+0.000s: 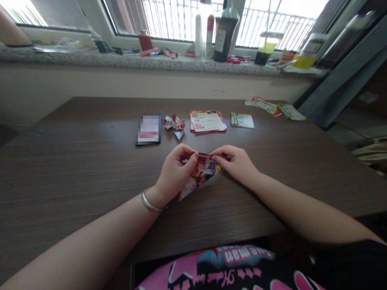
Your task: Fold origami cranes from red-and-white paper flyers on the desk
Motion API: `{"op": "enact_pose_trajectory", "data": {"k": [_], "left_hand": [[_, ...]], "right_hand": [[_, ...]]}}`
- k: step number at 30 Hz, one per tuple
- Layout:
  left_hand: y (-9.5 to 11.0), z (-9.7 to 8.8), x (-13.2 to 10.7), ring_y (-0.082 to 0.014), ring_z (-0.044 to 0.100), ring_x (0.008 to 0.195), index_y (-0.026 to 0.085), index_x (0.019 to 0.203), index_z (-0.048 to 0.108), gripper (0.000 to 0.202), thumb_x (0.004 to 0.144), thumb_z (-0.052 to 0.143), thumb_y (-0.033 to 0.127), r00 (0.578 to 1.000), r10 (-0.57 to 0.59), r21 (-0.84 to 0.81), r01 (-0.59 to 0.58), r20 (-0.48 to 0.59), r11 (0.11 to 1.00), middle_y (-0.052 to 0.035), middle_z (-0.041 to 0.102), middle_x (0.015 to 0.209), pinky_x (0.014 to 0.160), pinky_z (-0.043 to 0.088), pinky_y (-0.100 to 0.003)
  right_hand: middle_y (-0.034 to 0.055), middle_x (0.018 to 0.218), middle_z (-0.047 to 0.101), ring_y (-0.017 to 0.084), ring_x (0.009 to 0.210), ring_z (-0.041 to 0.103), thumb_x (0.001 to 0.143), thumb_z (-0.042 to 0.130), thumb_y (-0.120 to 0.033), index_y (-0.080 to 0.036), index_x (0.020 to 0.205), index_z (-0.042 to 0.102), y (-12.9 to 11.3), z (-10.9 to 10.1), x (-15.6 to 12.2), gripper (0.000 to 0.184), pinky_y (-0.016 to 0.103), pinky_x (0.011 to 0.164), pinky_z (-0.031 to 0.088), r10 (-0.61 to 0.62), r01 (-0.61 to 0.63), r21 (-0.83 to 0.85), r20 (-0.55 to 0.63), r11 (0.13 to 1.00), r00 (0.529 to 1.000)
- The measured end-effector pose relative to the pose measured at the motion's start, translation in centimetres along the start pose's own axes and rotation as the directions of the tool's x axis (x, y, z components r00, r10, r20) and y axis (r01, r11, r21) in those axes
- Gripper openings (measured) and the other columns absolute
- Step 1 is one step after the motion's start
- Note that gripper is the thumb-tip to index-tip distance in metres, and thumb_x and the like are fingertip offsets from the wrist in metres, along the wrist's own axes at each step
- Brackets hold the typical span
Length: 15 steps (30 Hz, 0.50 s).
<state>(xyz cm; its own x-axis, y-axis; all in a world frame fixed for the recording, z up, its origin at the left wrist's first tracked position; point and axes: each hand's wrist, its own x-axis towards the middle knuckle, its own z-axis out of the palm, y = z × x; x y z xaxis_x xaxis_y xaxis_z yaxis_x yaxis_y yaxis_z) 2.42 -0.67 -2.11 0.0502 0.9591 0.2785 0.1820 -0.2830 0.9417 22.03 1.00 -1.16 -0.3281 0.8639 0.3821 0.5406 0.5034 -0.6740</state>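
Both hands meet over the middle of the dark wooden table (pixel 75 161). My left hand (pixel 175 171), with a silver bangle on its wrist, pinches the left side of a folded piece of printed red paper (pixel 199 174). My right hand (pixel 236 163) pinches the top edge of the same paper from the right. The paper comes to a point toward me and rests against the tabletop. Fingers of both hands are closed on it.
Farther back lie a phone (pixel 148 129), small folded paper pieces (pixel 175 123), a stack of red printed leaflets (pixel 207 121), a green card (pixel 242 120) and more leaflets (pixel 272 106). Bottles and jars (pixel 223 36) stand on the stone windowsill.
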Motion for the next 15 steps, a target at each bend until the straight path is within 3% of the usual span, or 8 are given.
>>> {"op": "enact_pose_trajectory", "data": {"k": [5, 10, 15], "left_hand": [[-0.4, -0.06, 0.28, -0.0106, 0.053, 0.059, 0.02, 0.078, 0.052, 0.014, 0.083, 0.058, 0.03, 1.0, -0.016, 0.032, 0.016, -0.005, 0.999, 0.0036, 0.056, 0.067, 0.055, 0.044, -0.022], [-0.54, -0.05, 0.43, -0.0112, 0.053, 0.061, 0.019, 0.078, 0.051, 0.014, 0.084, 0.057, 0.03, 1.0, -0.027, 0.096, 0.027, -0.005, 0.995, 0.003, 0.056, 0.068, 0.056, 0.044, -0.022], [-0.8, -0.16, 0.79, -0.0115, 0.053, 0.058, 0.02, 0.077, 0.049, 0.012, 0.084, 0.055, 0.027, 0.999, -0.032, 0.157, 0.031, 0.002, 0.987, 0.0035, 0.055, 0.066, 0.054, 0.043, -0.023]], "right_hand": [[0.0042, 0.095, 0.073, 0.018, 0.088, 0.065, 0.082, 0.063, -0.019, -0.021, 0.102, 0.07, -0.62, 0.15, -0.17, 0.021, 0.033, 0.081, 0.05, -0.143, 0.145, -0.11, 0.027, 0.983, 0.989], [0.0064, 0.115, 0.068, 0.02, 0.106, 0.062, 0.081, 0.063, -0.018, -0.022, 0.102, 0.068, -0.4, 0.5, -0.3, 0.022, 0.037, 0.095, 0.048, -0.232, 0.233, -0.119, 0.023, 0.965, 0.972], [0.0072, 0.117, 0.067, 0.022, 0.105, 0.058, 0.086, 0.061, -0.024, -0.022, 0.104, 0.069, -0.17, 0.49, -0.5, 0.02, 0.04, 0.093, 0.047, -0.415, 0.441, -0.266, 0.15, 0.857, 0.897]]}}
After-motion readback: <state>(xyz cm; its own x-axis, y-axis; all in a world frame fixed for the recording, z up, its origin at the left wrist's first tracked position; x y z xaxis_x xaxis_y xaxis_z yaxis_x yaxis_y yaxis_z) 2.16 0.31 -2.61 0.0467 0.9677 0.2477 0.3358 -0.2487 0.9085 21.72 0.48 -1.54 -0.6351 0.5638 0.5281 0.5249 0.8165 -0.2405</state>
